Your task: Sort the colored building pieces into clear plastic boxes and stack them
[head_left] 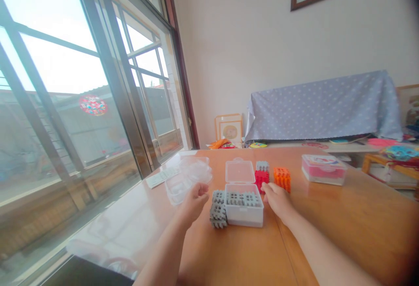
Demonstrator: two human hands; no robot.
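Observation:
My left hand (197,199) hovers left of the clear plastic box (245,217), fingers curled in and no object showing in them. Close to it, grey interlocking block pieces (218,209) stand against the box's left side. More grey pieces (242,199) lie inside the box, whose clear lid (239,171) is hinged back. On the box's other side is my right hand (277,199), thumb and forefinger slightly apart. Its fingertips overlap the edge of a red block cube (261,177); whether they touch it is unclear. Behind stand a light grey block (262,165) and an orange block cube (282,178).
Clear plastic packaging (178,188) and a paper sheet (162,177) lie at the left of the wooden table (327,229). A lidded pink-and-white box (323,170) stands at the right. Windows line the left side; a cloth-covered object (321,107) is beyond the table.

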